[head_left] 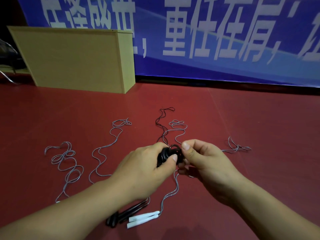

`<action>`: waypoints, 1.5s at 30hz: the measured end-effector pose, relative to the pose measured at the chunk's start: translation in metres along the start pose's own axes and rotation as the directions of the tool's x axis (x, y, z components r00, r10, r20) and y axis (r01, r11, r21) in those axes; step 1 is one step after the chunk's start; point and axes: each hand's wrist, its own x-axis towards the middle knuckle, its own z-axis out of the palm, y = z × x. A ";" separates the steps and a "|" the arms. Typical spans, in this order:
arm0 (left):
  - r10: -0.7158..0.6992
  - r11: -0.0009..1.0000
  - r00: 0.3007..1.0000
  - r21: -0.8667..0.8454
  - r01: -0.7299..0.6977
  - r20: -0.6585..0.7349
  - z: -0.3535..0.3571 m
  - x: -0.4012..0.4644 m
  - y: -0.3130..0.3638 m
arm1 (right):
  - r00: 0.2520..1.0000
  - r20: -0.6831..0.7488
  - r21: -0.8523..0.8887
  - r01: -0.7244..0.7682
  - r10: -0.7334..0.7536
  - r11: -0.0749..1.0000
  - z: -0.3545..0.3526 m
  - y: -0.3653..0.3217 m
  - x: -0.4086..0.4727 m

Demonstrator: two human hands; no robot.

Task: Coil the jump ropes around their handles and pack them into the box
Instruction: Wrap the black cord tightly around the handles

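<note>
Left hand (147,168) grips black rope bundle (164,155); right hand (206,163) pinches coil.

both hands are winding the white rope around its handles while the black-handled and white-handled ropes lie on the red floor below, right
Not quite: the rope being wound is black, not white, as the head view shows. The left hand and right hand hold it; the black handles and white handles do lie on the red floor.

Red floor (242,118): grey ropes (103,149), handles (143,219), box (76,59).
</note>
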 end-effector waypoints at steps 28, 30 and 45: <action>-0.135 0.990 0.986 -0.017 0.138 0.102 0.005 0.004 -0.029 | 0.983 -0.185 -0.035 -0.010 0.003 0.999 0.003 0.018 0.023; -0.234 0.970 0.967 -0.040 0.239 0.099 0.000 0.002 -0.053 | 0.986 -0.157 -0.013 -0.064 0.061 0.998 0.018 0.025 0.033; -0.875 0.257 0.477 -0.757 0.600 0.081 -0.021 -0.202 -0.189 | 0.895 0.428 -0.475 0.104 0.126 0.874 0.217 0.154 0.066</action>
